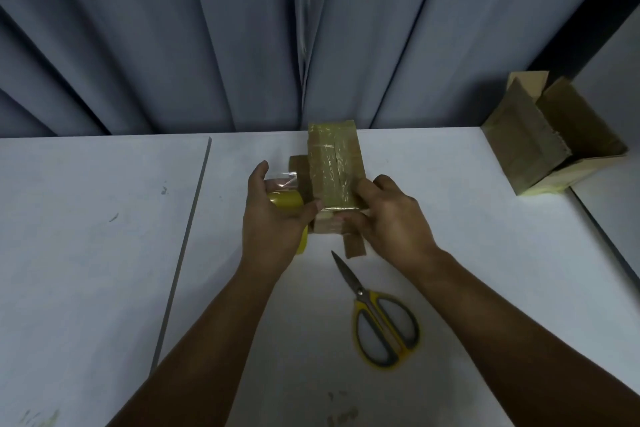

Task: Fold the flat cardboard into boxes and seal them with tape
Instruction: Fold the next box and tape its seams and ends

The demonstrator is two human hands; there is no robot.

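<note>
The small cardboard box (334, 166) is pretty much dead centre over the white table (104, 236), its top covered in clear tape. At its 9 o'clock, the left hand (273, 218) has its fingers wrapped round a yellow tape roll (285, 201). At 4 o'clock, the right hand (391, 215) pinches the box's near end, thumb on top. Yellow-handled scissors (381, 322) lie at 5 o'clock, and an open cardboard box (540, 139) is at 2 o'clock.

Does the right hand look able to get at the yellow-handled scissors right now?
Probably, once freed: the yellow-handled scissors lie uncovered close by the right hand, nothing between, but it grips the small taped cardboard box.
</note>
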